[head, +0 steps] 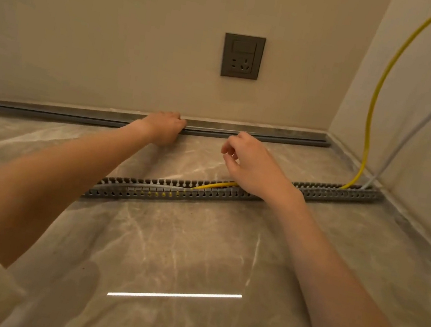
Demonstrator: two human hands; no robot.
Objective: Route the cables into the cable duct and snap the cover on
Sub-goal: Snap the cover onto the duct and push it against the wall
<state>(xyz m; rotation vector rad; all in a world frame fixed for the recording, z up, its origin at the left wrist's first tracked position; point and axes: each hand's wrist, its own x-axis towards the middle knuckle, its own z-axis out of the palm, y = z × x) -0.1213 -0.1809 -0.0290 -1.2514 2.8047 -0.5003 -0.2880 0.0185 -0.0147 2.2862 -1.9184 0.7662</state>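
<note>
Overhead, marble counter [194, 246] meets beige wall [116, 30].

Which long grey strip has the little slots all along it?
The cable duct in the middle of the counter, with the yellow cable in it. The cover by the wall is smooth.

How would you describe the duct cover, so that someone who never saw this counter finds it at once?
Start at the wall socket and look straight down to where the wall meets the marble counter. The cover is the long, smooth grey strip lying along that back edge, with the left hand gripping it. Unlike the duct nearer the person, it has no slots or cables.
</note>
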